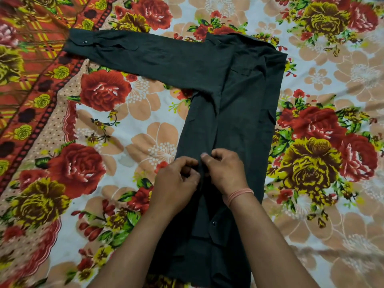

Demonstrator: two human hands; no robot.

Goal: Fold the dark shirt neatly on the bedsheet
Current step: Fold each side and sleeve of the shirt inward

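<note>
2 bare hands meet close to the viewer, the left hand [176, 179] and the right hand [225, 171], each pinching the middle of the dark shirt [239, 113], which lies flat on the floral bedsheet [124, 121], with 1 sleeve [135, 53] stretched leftward farther away.

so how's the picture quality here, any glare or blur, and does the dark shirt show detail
Head view: light is soft and even, with no glare. Head view: the dark shirt reads almost flat black and its folds are faint, though a cuff button shows. Head view: the bedsheet smears into blur at the upper left corner, while the left hand and right hand are reasonably sharp.
</note>
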